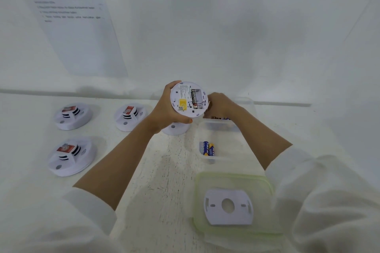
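My left hand [164, 109] grips a round white smoke detector [188, 99], lifted with its back toward me. Its battery bay lies open, with one black battery [194, 97] seated in it beside a vacant slot. My right hand [220, 104] hovers with curled fingers just right of the detector, over a clear container [246, 102] that holds several batteries [219, 117]. Whether its fingers pinch a battery is hidden. A nearer clear container [226, 158] holds two blue batteries [208, 148].
Three white smoke detectors [72, 115] [130, 116] [72, 156] sit face up on the white table at the left; another [175, 129] is partly hidden under my left hand. A green-rimmed lid [265, 189] at the front right carries a white mounting plate [228, 206]. A printed sheet [72, 16] hangs on the wall.
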Demonstrator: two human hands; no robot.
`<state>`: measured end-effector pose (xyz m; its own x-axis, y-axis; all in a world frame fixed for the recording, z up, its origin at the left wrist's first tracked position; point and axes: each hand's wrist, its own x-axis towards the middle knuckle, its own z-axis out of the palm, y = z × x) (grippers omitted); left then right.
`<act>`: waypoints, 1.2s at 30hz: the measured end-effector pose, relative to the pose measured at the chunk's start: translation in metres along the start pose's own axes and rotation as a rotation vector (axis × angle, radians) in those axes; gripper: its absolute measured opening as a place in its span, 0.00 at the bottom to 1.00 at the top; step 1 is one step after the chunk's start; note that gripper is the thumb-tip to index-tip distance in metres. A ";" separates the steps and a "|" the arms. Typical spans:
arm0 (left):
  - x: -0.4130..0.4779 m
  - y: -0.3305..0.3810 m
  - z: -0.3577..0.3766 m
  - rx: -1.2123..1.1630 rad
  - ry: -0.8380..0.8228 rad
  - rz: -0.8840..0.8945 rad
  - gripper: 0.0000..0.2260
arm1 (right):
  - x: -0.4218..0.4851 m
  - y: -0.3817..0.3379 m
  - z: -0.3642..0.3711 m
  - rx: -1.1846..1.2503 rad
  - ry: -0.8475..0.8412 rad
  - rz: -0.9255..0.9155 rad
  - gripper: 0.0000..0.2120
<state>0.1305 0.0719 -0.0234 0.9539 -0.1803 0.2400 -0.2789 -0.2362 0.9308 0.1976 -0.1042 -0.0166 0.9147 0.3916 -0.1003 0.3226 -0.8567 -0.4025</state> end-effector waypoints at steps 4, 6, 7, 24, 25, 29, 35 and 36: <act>-0.004 0.002 -0.003 -0.016 -0.004 -0.010 0.45 | -0.015 0.000 -0.022 0.399 0.380 0.027 0.13; -0.007 0.005 -0.004 -0.024 -0.006 -0.009 0.45 | -0.023 -0.002 -0.039 0.572 0.553 0.000 0.14; -0.008 0.007 -0.003 -0.034 -0.006 -0.009 0.45 | -0.028 -0.006 -0.046 0.673 0.577 -0.036 0.13; -0.049 0.032 0.016 -0.127 0.027 0.007 0.48 | -0.104 -0.053 -0.012 0.197 0.529 -0.247 0.14; -0.052 0.033 0.017 -0.132 0.019 0.010 0.49 | -0.108 -0.054 -0.010 0.131 0.532 -0.255 0.14; -0.067 0.036 0.022 -0.151 -0.019 0.012 0.49 | -0.125 -0.057 0.003 -0.029 0.526 -0.246 0.15; -0.087 0.039 0.031 -0.191 -0.040 -0.005 0.46 | -0.149 -0.059 0.012 -0.068 0.485 -0.200 0.17; -0.091 0.040 0.032 -0.200 -0.036 -0.008 0.47 | -0.153 -0.060 0.013 -0.033 0.477 -0.198 0.17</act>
<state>0.0291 0.0485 -0.0171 0.9503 -0.2138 0.2262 -0.2407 -0.0444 0.9696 0.0348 -0.1087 0.0110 0.8423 0.3569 0.4039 0.5009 -0.7950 -0.3422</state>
